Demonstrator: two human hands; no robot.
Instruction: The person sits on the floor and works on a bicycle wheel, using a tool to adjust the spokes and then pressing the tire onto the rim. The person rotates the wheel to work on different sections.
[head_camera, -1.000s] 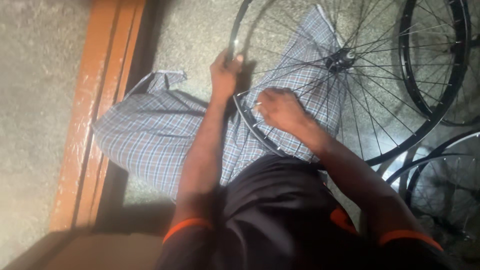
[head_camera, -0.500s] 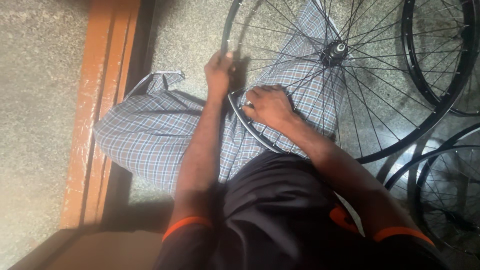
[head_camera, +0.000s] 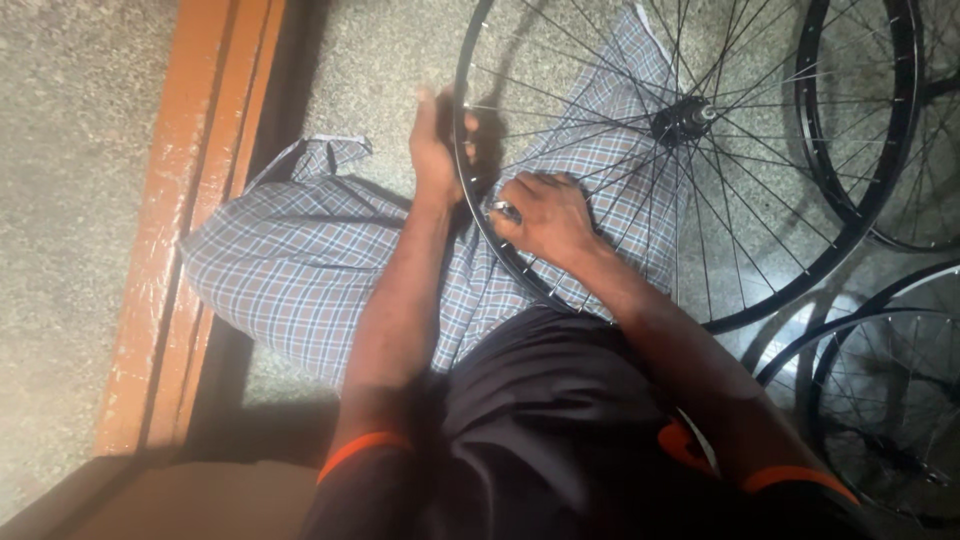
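Observation:
A black spoked bicycle wheel (head_camera: 850, 225) with a dark hub (head_camera: 682, 118) rests across my lap, over a blue checked cloth (head_camera: 290, 270) that covers my legs. My left hand (head_camera: 437, 145) grips the wheel's rim at its left side, thumb over the edge. My right hand (head_camera: 545, 215) lies on the lower-left part of the rim among the spokes, fingers curled, with a ring on one finger. I cannot tell whether it pinches a spoke or a small tool. My black shirt (head_camera: 560, 420) with orange sleeve bands fills the bottom of the view.
A second black wheel (head_camera: 905, 200) lies at the top right, and two more rims (head_camera: 880, 400) at the lower right. An orange-brown wooden threshold (head_camera: 190, 220) runs down the left. Speckled stone floor (head_camera: 60, 200) lies on both sides of it.
Both hands have slid a short way along the rim, and the wheel sits a little higher and further right in view. The grip looks the same.

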